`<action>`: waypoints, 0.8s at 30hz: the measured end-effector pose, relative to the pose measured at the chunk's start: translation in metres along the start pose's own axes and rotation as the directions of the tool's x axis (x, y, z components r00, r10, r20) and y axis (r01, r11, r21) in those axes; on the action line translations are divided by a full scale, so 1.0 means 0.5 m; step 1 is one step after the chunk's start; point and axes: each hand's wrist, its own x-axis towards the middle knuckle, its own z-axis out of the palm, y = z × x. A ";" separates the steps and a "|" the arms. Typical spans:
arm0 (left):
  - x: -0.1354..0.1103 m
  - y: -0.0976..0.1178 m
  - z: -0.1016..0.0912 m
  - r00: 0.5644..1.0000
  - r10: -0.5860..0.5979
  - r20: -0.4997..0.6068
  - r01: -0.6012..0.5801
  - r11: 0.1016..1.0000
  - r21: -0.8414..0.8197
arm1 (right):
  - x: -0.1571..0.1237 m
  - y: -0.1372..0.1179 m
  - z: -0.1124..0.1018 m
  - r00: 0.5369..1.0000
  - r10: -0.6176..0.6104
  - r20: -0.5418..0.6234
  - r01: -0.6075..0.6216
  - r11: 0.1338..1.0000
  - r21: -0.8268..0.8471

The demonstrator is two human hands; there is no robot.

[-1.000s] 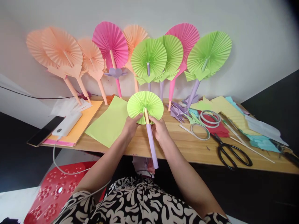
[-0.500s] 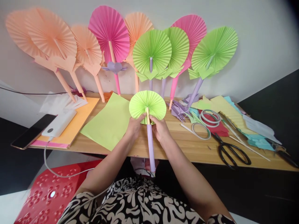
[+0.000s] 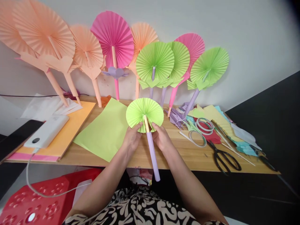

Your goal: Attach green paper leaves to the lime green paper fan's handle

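Note:
A lime-green pleated paper fan [image 3: 145, 107] is held up between my two hands over the table's front part. Its handle is a pale yellow stick above and a purple paper tube [image 3: 153, 156] below, slanting down toward me. My left hand [image 3: 133, 136] grips the fan's lower left edge, thumb on the pleats. On the other side my right hand [image 3: 160, 136] pinches the lower right edge. A small gap shows between the fan's two lower edges around the stick. The fingers behind the paper are hidden.
Finished fans in peach, pink and green, such as a pink fan [image 3: 112, 34], lean on the wall. A green paper sheet [image 3: 100, 131] lies left, beside a power bank [image 3: 47, 131] on orange paper. At right are tape rolls [image 3: 198, 138], black scissors [image 3: 225, 159] and paper scraps.
The camera view has shifted. The handle's lower end tilts more to the right, and the gap at the fan's bottom looks wider. Both hands still hold the fan.

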 end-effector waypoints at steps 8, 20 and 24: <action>0.024 0.009 -0.015 0.992 0.105 -0.064 -0.106 0.994 -0.013 | -0.019 0.002 0.007 0.990 0.122 0.076 -0.101 0.966 -0.237; 0.015 0.002 -0.009 0.996 0.040 0.083 -0.047 0.995 0.084 | -0.011 0.013 0.006 1.000 0.029 0.008 -0.026 0.972 -0.235; 0.012 0.003 -0.010 0.995 0.001 0.104 -0.010 0.996 0.088 | -0.010 0.011 0.006 1.000 0.007 0.004 -0.006 0.980 -0.200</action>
